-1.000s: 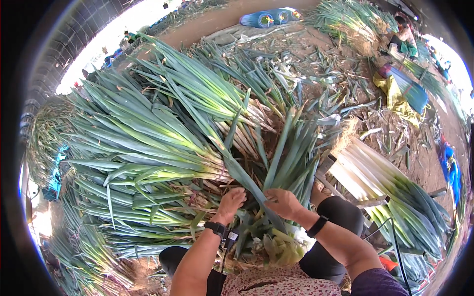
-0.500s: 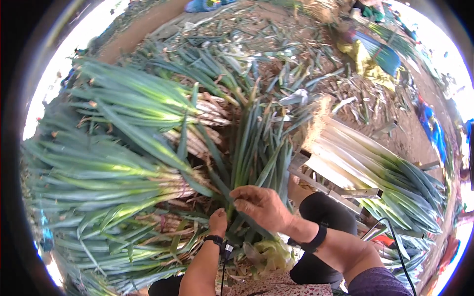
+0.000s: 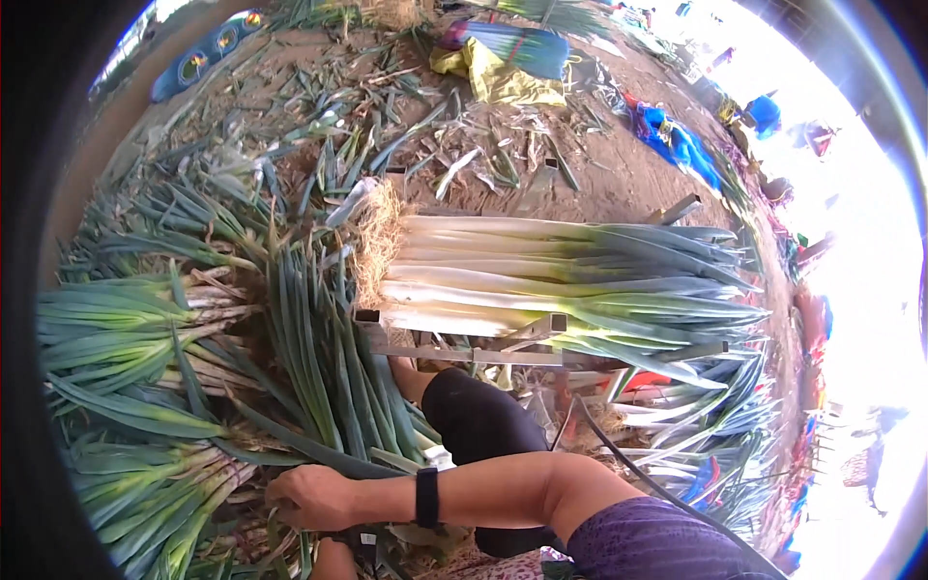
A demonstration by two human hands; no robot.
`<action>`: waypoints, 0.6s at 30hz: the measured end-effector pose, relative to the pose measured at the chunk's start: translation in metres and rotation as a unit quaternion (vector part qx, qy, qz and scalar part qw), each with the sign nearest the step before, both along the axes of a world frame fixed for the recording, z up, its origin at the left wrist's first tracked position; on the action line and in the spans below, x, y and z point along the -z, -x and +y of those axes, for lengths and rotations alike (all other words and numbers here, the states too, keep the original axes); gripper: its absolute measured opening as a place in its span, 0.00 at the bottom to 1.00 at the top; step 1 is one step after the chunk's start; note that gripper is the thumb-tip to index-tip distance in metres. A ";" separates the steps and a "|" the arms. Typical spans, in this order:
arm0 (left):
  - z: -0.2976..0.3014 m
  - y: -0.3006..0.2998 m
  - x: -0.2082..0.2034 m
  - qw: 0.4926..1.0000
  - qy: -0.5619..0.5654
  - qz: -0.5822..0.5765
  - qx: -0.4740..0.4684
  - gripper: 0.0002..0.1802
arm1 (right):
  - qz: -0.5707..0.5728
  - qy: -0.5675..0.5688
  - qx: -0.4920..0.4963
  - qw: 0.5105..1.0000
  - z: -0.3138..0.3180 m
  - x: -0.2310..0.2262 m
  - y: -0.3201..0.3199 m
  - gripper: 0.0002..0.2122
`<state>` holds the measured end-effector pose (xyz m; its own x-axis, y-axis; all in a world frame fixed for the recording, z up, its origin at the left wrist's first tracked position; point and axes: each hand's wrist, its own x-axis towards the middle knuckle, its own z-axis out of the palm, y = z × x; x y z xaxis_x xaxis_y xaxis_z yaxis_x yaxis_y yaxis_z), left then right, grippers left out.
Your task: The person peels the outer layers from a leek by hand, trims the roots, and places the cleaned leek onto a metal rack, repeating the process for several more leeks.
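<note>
My right hand (image 3: pixel 311 498) reaches across from the lower right. Its fingers curl down beside the butt ends of a bundle of leeks (image 3: pixel 184 474), and whatever they grip is hidden. Of my left hand (image 3: pixel 333 561), only a little skin shows at the lower edge below the right wrist; its fingers are out of sight. Just beyond my hands, loose leeks (image 3: pixel 314 358) lie with their long dark-green leaves pointing away from me. Another leek bundle (image 3: pixel 126 314) rests farther off at the left.
A metal rack (image 3: pixel 464 356) right of my knee holds a row of cleaned leeks (image 3: pixel 541 266), their roots at the left. More leeks (image 3: pixel 667 425) lie beyond its near side. Leaf scraps cover the soil, with a yellow sheet (image 3: pixel 498 77) and blue sheet (image 3: pixel 677 145) farther away.
The view has swung right, so the rack now sits mid-picture. My right hand has come down over my left, which has nearly left the picture.
</note>
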<state>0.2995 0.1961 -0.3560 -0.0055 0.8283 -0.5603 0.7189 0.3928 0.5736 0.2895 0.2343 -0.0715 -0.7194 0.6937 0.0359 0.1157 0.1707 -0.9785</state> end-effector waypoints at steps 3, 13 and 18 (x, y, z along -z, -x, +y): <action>-0.009 0.068 -0.037 0.994 -0.020 0.106 -0.001 0.19 | -0.171 -0.056 -0.006 0.984 -0.013 0.018 0.012 0.08; -0.055 0.174 -0.330 0.820 -0.322 -0.332 -0.337 0.18 | -0.260 -0.111 -0.103 0.954 -0.012 0.022 -0.037 0.15; -0.072 0.181 -0.396 0.748 -0.159 -0.586 -0.268 0.20 | -0.205 -0.062 -0.030 0.976 -0.018 -0.009 -0.037 0.17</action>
